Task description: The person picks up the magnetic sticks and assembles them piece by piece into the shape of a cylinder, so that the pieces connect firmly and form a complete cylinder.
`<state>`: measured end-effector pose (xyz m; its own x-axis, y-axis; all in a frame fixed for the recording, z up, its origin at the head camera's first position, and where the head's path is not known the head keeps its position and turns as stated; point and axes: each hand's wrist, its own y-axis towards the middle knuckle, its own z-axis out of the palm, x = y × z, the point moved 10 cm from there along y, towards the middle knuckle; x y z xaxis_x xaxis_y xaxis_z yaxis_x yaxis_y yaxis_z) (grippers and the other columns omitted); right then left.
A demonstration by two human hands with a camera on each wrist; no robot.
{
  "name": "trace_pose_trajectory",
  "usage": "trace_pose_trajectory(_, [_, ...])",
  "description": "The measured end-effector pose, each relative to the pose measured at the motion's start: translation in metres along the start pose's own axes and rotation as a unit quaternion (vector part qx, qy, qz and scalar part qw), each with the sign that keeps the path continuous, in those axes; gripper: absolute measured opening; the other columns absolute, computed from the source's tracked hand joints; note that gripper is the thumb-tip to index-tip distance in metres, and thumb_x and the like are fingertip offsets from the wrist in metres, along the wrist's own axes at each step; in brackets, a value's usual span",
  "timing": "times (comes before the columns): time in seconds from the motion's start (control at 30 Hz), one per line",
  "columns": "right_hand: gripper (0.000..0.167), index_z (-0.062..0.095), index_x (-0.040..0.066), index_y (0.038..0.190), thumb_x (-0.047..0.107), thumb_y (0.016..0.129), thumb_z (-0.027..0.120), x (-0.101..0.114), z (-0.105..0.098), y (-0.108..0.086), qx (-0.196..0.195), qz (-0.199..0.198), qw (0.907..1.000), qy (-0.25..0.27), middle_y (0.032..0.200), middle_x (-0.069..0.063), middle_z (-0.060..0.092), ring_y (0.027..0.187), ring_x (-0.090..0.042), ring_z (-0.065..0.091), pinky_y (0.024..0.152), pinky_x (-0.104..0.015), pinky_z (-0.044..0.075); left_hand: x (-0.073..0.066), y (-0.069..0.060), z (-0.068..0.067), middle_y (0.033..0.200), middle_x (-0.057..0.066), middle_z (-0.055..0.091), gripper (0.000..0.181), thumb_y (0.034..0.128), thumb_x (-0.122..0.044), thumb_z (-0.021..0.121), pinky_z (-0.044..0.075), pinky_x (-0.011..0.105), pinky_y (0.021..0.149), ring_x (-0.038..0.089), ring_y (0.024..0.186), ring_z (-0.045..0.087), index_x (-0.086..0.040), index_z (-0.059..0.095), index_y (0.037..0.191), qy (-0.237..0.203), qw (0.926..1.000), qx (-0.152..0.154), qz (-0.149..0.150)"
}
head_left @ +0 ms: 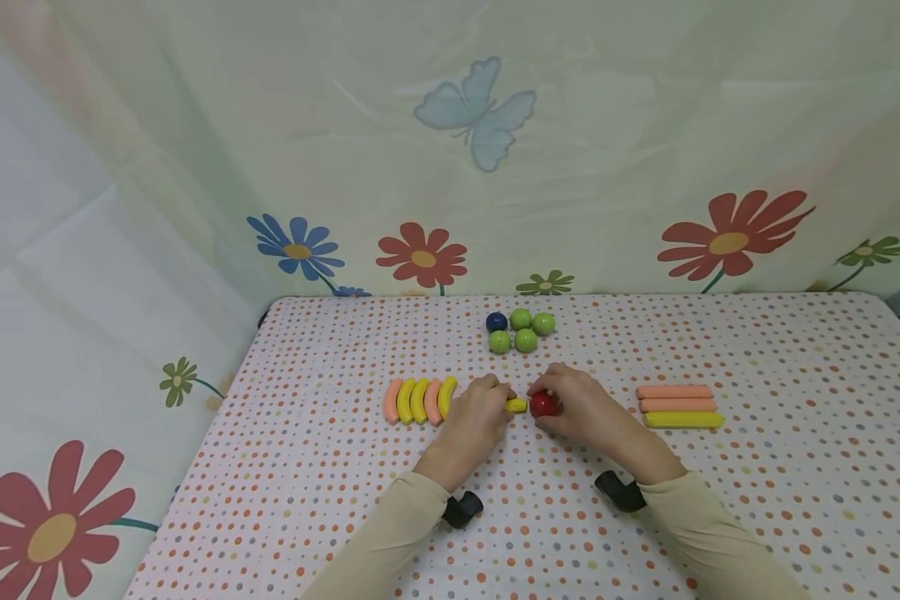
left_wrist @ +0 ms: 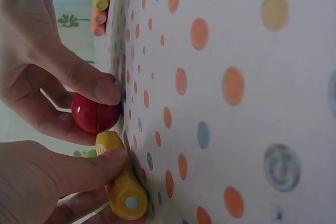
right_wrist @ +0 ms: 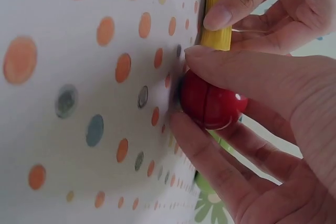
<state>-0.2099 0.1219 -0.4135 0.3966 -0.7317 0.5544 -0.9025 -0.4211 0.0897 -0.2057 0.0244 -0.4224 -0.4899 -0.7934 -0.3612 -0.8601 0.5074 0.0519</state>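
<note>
My left hand point(head_left: 474, 417) pinches a yellow stick point(left_wrist: 126, 192) between thumb and fingers, low over the table. A round silvery spot shows on the stick's near end. In my right hand point(head_left: 581, 408) is a glossy red ball point(right_wrist: 212, 100) with a seam around it, gripped by thumb and fingers at the tabletop. The stick's far end points at the ball; in the left wrist view they look very close, and whether they touch I cannot tell. Fingers hide much of the stick in the head view.
Several curved yellow and pink sticks point(head_left: 418, 402) lie side by side left of my left hand. Behind my hands sit a blue ball point(head_left: 497, 322) and several green balls point(head_left: 526, 340). Two straight pink sticks point(head_left: 675, 392) and a yellow one point(head_left: 682, 420) lie at the right.
</note>
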Motion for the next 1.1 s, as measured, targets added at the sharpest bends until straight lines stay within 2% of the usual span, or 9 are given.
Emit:
trace_pose_trajectory(0.3, [0.026,0.073,-0.004,0.103,-0.003,0.081,0.086,0.002,0.004,0.001,-0.003,-0.011,0.9998,0.015,0.097,-0.010,0.066,0.088,-0.024,0.065,0.075,-0.040,0.060,0.001,0.002,0.003,0.105,0.004,0.066,0.023,0.0967,-0.013,0.077,0.055,0.022,0.073,0.014,0.092,0.062,-0.005,0.075,0.118,0.011,0.9998,0.012,-0.011])
trace_pose_trajectory(0.53, [0.024,0.074,-0.003,0.103,0.000,0.083,0.086,0.002,0.004,0.000,-0.005,-0.011,0.9997,0.023,0.097,-0.008,0.065,0.086,-0.021,0.062,0.071,-0.036,0.057,0.001,0.003,0.001,0.104,0.005,0.066,0.020,0.0967,-0.012,0.077,0.055,0.022,0.072,0.014,0.090,0.061,-0.005,0.076,0.115,0.007,0.9999,0.007,-0.010])
trace_pose_trajectory(0.67, [0.023,0.074,-0.003,0.104,0.001,0.084,0.085,-0.004,0.002,-0.003,-0.012,-0.002,0.9996,0.025,0.099,-0.008,0.066,0.088,-0.022,0.064,0.072,-0.036,0.058,0.001,0.003,0.002,0.108,0.006,0.067,0.021,0.0979,-0.014,0.076,0.056,0.023,0.075,0.016,0.094,0.063,-0.004,0.075,0.116,-0.010,0.9999,0.003,-0.007])
trace_pose_trajectory(0.77, [0.024,0.074,-0.002,0.105,0.002,0.085,0.085,-0.010,-0.004,-0.009,-0.023,0.004,0.9996,0.018,0.101,-0.009,0.066,0.090,-0.023,0.065,0.073,-0.037,0.059,0.006,0.005,-0.002,0.114,0.008,0.066,0.025,0.1017,-0.018,0.072,0.056,0.025,0.078,0.017,0.098,0.063,-0.003,0.071,0.121,-0.045,0.9989,-0.002,-0.014])
trace_pose_trajectory(0.9, [0.025,0.074,-0.001,0.105,0.003,0.084,0.087,-0.020,-0.012,-0.019,-0.030,0.019,0.9994,0.004,0.101,-0.010,0.066,0.088,-0.023,0.064,0.070,-0.037,0.058,0.022,0.016,-0.014,0.122,0.010,0.061,0.032,0.1059,-0.022,0.065,0.055,0.027,0.087,0.019,0.105,0.061,-0.002,0.064,0.131,-0.074,0.9961,-0.030,-0.035])
trace_pose_trajectory(1.03, [0.026,0.074,-0.002,0.105,0.003,0.083,0.087,-0.034,-0.019,-0.030,-0.030,0.045,0.9985,-0.001,0.101,-0.012,0.065,0.086,-0.024,0.062,0.067,-0.035,0.056,0.030,0.034,-0.029,0.123,0.012,0.057,0.037,0.1056,-0.020,0.065,0.056,0.029,0.087,0.021,0.109,0.057,0.000,0.059,0.136,-0.048,0.9963,-0.067,-0.022])
trace_pose_trajectory(1.1, [0.027,0.074,-0.002,0.105,0.004,0.082,0.087,-0.039,-0.021,-0.034,-0.030,0.056,0.9979,-0.005,0.101,-0.013,0.065,0.086,-0.025,0.062,0.066,-0.035,0.056,0.032,0.043,-0.031,0.125,0.011,0.057,0.038,0.1050,-0.018,0.066,0.056,0.031,0.084,0.022,0.110,0.056,0.000,0.059,0.138,-0.032,0.9968,-0.071,-0.016])
